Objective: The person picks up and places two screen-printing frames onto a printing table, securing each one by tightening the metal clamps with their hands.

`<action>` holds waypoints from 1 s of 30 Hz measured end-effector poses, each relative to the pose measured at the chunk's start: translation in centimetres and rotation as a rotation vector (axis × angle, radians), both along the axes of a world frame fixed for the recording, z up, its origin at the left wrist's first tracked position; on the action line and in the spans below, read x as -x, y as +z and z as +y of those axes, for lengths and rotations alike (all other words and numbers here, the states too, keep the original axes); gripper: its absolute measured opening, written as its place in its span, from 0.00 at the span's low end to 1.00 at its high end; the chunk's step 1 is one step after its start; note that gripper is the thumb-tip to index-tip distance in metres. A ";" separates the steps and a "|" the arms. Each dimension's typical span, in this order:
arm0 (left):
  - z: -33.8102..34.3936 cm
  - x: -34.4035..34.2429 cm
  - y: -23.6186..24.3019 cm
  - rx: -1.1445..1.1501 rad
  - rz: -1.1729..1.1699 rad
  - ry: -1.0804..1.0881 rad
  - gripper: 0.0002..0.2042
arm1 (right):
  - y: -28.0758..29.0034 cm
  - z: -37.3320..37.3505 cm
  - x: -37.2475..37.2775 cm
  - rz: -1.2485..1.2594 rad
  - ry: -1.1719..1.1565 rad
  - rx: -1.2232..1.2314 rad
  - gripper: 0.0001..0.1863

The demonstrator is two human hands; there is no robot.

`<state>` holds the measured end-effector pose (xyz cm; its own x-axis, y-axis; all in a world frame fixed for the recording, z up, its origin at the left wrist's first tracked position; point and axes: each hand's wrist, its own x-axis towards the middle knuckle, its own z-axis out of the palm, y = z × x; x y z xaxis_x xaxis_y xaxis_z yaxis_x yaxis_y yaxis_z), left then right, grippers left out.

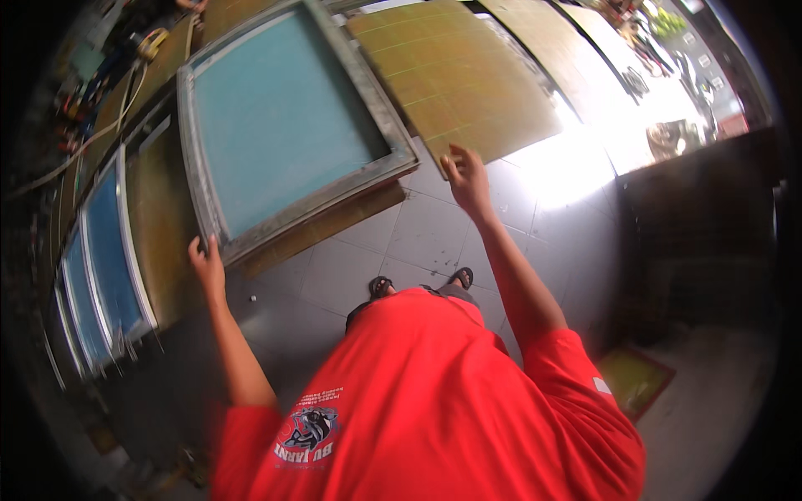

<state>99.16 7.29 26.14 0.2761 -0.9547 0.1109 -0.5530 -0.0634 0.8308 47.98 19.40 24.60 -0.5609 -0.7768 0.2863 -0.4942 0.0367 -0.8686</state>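
Across the upper middle of the head view, one rectangular screen [280, 117] lies at a slant, its smooth, matte turquoise sheet set in a worn, smeared grey frame, above a brown board edge [334, 230]. The left hand [209, 265] is at its near left corner, fingers parted; whether they grip the frame, I cannot tell. The right hand [468, 179], fingers loosely curled, is off the screen and beside the near corner of one flat, tan, faintly lined panel [455, 83]; whether it pinches that corner, I cannot tell. At left stand at least two blue, pale-rimmed panels [115, 250]. Two dark sandals [381, 285] rest on grey square tiles [426, 230].
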 end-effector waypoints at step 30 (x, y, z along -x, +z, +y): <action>17.2 63.2 -23.6 -0.875 -0.759 -1.753 0.19 | -19.4 67.6 4.8 -0.939 -1.572 -0.431 0.16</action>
